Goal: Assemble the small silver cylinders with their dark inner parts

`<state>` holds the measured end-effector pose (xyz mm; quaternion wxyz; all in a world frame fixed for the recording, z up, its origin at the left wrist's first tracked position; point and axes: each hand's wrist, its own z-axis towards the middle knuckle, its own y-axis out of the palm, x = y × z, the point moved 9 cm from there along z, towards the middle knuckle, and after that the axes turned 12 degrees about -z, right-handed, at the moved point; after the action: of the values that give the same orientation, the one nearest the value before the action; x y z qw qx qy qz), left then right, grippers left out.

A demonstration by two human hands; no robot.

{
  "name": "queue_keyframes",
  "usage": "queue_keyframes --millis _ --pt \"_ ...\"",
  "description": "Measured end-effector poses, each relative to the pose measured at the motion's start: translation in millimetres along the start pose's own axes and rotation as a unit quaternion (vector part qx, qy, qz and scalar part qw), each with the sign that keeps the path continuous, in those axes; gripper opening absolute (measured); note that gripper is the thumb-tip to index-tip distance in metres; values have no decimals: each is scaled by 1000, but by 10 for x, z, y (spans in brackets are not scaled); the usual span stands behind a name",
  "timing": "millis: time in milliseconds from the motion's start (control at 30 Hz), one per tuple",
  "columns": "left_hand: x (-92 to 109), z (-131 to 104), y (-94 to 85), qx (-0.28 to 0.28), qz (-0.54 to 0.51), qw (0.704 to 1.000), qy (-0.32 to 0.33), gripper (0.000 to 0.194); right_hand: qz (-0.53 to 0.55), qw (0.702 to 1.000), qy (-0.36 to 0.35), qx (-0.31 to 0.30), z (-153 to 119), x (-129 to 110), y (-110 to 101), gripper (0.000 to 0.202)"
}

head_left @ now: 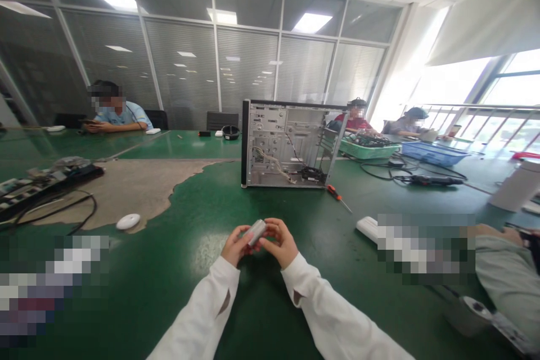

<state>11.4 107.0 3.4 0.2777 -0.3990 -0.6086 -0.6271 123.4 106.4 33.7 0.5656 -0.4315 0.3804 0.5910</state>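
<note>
A small silvery-grey block [256, 232] is held between my two hands, above the green table [202, 304]. The fingers of my left hand [237, 244] close round its left side. On its right side, the fingers and thumb of my right hand [279, 242] grip it. What the block is cannot be made out. Beyond my hands an open computer case [291, 143] stands upright, with cables and a black part inside. An orange and black screwdriver [335, 194] lies by the case's lower right corner.
Green basket [369, 149] and blue basket [436, 153] stand back right, near black cables. A white round object [127, 221] and circuit boards [46, 180] lie left. Another person's sleeve [506, 275] is at right. People sit across the table.
</note>
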Motion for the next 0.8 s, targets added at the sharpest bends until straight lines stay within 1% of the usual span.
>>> queue_keyframes --millis 67,133,233,300,367,433,500,567,633,700,800 --pt "-69 -31 54 -13 -60 997 -43 41 39 999 3 -19 -24 -26 57 48" --pt "-144 -76 124 -30 -96 991 -92 37 79 996 11 -34 -47 -46 103 50" --pt "-225 -131 223 -62 -95 983 -143 38 111 992 35 -39 -69 -51 124 50" --pt "-245 -130 245 -69 -77 984 -144 40 109 993 44 -29 -71 -52 104 49" --pt "-237 -98 219 -54 -62 990 -117 39 92 995 41 -9 -66 -59 66 47" --pt "-206 -62 175 -30 -47 996 -72 36 51 998 19 18 -61 -92 11 44" --pt "-153 -42 138 -11 -13 1000 -21 35 -19 999 -19 40 -64 -163 -40 39" --pt "-57 -46 125 -4 51 998 41 35 -106 991 -64 47 -79 -262 -62 35" --pt "67 -77 144 -7 129 985 110 34 -189 976 -104 39 -100 -359 -53 34" --pt "164 -119 179 -14 201 966 164 33 -254 956 -144 30 -125 -445 -33 34" --pt "223 -157 206 -11 263 944 197 34 -304 935 -182 22 -154 -499 -2 36"
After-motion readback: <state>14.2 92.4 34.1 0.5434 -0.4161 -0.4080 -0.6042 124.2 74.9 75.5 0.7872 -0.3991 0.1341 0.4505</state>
